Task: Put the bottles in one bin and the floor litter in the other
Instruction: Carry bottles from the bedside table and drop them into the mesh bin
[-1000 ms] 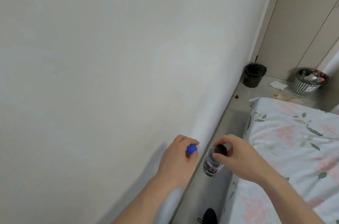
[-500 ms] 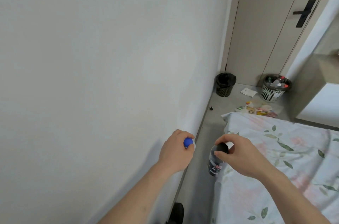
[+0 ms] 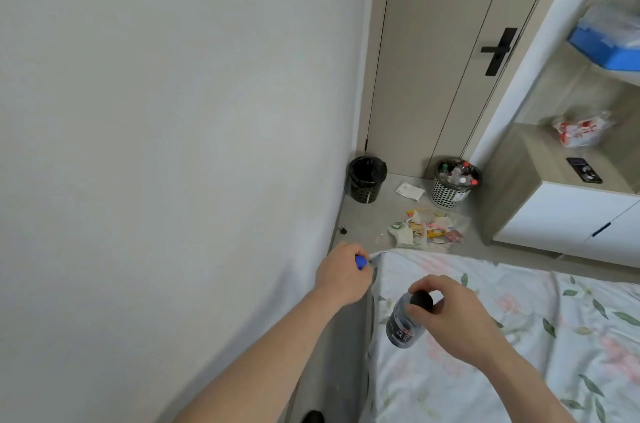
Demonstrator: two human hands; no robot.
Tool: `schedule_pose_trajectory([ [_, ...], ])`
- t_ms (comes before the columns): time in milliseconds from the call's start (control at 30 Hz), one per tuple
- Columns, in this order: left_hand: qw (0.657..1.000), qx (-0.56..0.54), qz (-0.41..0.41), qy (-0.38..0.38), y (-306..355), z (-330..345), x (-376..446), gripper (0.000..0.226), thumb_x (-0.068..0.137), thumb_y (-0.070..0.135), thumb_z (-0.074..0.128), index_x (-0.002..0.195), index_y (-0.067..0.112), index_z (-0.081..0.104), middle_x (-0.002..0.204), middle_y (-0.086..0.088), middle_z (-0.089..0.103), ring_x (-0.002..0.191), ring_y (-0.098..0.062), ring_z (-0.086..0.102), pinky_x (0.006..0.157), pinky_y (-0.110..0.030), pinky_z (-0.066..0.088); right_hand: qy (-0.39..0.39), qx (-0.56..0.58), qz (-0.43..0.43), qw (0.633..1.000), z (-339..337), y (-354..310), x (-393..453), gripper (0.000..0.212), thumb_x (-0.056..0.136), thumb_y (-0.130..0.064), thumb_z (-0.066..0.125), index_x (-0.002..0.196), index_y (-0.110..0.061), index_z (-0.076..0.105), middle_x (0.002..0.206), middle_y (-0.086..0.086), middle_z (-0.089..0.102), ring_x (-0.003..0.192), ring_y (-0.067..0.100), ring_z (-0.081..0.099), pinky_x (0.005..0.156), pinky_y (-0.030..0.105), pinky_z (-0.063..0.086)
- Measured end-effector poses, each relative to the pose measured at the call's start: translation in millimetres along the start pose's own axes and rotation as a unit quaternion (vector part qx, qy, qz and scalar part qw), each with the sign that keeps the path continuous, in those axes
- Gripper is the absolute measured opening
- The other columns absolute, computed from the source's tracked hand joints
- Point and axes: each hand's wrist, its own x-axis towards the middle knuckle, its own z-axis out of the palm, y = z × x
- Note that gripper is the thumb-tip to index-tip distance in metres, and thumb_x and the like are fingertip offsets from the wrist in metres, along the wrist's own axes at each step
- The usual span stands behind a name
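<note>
Black-capped bottle (image 3: 403, 325): clear body, dark label, hanging over the bed's near corner; the right hand (image 3: 450, 310) pinches it by the cap, fingers curled round the top.

Blue-capped bottle (image 3: 465, 262): only the cap shows; the left hand (image 3: 341, 272) wraps the rest, fingers closed round it, beside the wall.

Step in hand, as judged: carrying two bottles toward the bins; the drop not yet made.

White lattice bin (image 3: 450, 192): by the door, already heaped with bottles (red caps among them), so likely the bottle bin. Next move calls for walking round the bed and lowering both in without toppling the heap.

Black bin (image 3: 367, 182): in the wall corner, dark liner, contents not discernible.

Floor litter (image 3: 427, 227): wrappers piled between bins and bed; one white packet (image 3: 409, 190) apart, between the bins. Uncollected.
</note>
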Motion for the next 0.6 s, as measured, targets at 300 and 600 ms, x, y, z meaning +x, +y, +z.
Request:
schedule_pose_trajectory([
  [300,0.998,0.019,0.04,-0.037,46.4,10.4,104.1,0.016,0.089,0.028,0.059,0.104,0.031,0.065,0.108,0.014,0.055,0.093,-0.013,0.059,0.084,-0.029,0.052,0.038,0.015,0.028,0.999,-62.0,34.5,102.6,0.019,0.085,-0.025,0.078,0.092,-0.037,0.065,0.094,-0.016,0.066,0.07,0.0,0.062,0.055,0.017,0.04],
  [600,0.998,0.028,0.046,-0.012,71.5,-0.6,221.2,0.016,0.086,0.028,0.062,0.101,0.033,0.065,0.109,0.016,0.057,0.092,-0.012,0.06,0.084,-0.032,0.052,0.001,-0.001,0.01,1.0,-87.1,35.1,231.0,0.02,0.083,-0.033,0.079,0.09,-0.043,0.063,0.094,-0.019,0.066,0.068,0.001,0.063,0.056,0.016,0.041],
])
